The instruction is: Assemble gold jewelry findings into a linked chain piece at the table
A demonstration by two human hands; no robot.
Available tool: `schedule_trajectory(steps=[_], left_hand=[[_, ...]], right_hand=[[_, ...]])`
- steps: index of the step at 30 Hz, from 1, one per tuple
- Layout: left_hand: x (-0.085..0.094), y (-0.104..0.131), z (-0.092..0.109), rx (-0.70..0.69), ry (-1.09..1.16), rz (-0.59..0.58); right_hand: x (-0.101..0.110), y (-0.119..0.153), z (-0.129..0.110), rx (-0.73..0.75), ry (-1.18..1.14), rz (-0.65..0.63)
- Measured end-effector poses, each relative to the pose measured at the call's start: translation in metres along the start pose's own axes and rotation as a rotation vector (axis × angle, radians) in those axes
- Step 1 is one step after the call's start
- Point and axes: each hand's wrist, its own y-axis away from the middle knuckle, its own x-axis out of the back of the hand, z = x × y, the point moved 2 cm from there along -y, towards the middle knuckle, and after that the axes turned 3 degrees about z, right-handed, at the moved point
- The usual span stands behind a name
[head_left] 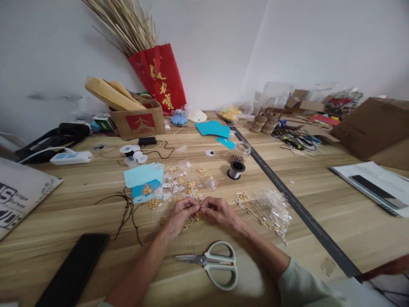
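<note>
My left hand (pixel 184 212) and my right hand (pixel 218 209) meet fingertip to fingertip over the table. Both are closed in a pinch; whatever lies between the fingertips is too small to make out. Just beyond them spread small bags of gold and silver beads (pixel 166 192). Below the hands a bit of gold chain (pixel 191 223) shows on the table. Gold and silver bead chains (pixel 255 212) lie to the right, beside crumpled clear plastic bags (pixel 277 212). Nearer to me rest scissors (pixel 209 260) with pale green handles, their blades pointing left.
A spool of wire (pixel 236 170) stands beyond my right hand. Blue cards (pixel 140 175) and black cord (pixel 126 211) lie to the left, a black phone (pixel 75 268) at front left. A dark strip (pixel 281 187) crosses the wooden table (pixel 319 213). Cardboard boxes (pixel 373 128) stand at the back.
</note>
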Motion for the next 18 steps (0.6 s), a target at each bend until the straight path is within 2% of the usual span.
schedule_trajectory(steps=[12,15,18], left_hand=[[0.003,-0.001,-0.003,-0.018,-0.099,0.043],[0.002,-0.001,-0.002,-0.023,-0.118,0.057],[0.001,0.000,-0.002,-0.033,-0.150,0.065]], right_hand=[[0.010,-0.001,0.005,0.009,0.071,-0.090],[0.013,-0.004,0.008,0.002,0.009,-0.026],[0.011,-0.006,0.014,-0.044,-0.147,0.020]])
